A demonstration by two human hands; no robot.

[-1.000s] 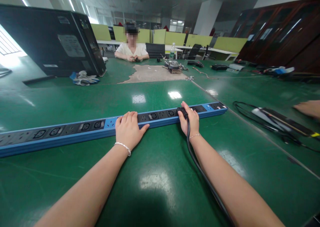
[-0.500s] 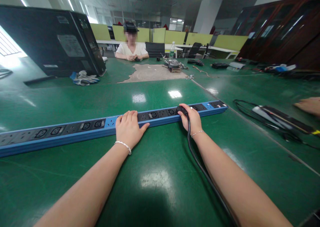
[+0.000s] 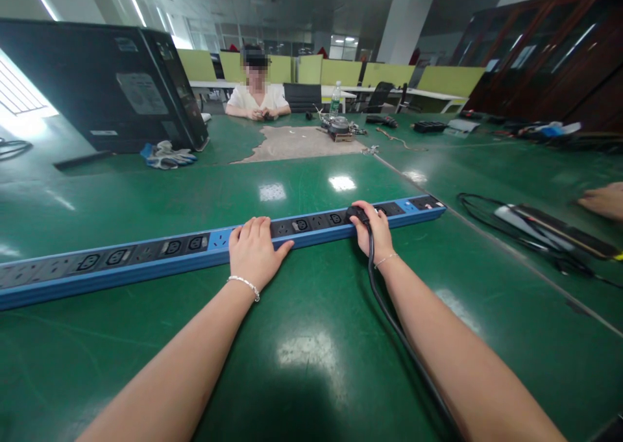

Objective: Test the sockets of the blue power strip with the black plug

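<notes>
A long blue power strip (image 3: 160,267) with black sockets lies slantwise across the green table (image 3: 160,351). Over its middle rests my left hand (image 3: 254,254), fingers on the top face and thumb along the near side, gripping the strip. My right hand (image 3: 377,231) is closed on a black plug (image 3: 357,215) at a socket in the strip's right part. Whether the plug is fully seated cannot be made out. From the plug a black cable (image 3: 389,315) runs down beside my right forearm.
A black computer case (image 3: 111,91) and gloves (image 3: 168,155) stand at the back left. Opposite sits a person (image 3: 257,98). A bottle (image 3: 335,98) is behind a metal device (image 3: 338,127). Right: cabled black device (image 3: 559,228), another person's hand (image 3: 603,200).
The whole view has shifted slightly, with the strip and both hands a little further right in the picture. My hands keep the same holds on the strip and plug.
</notes>
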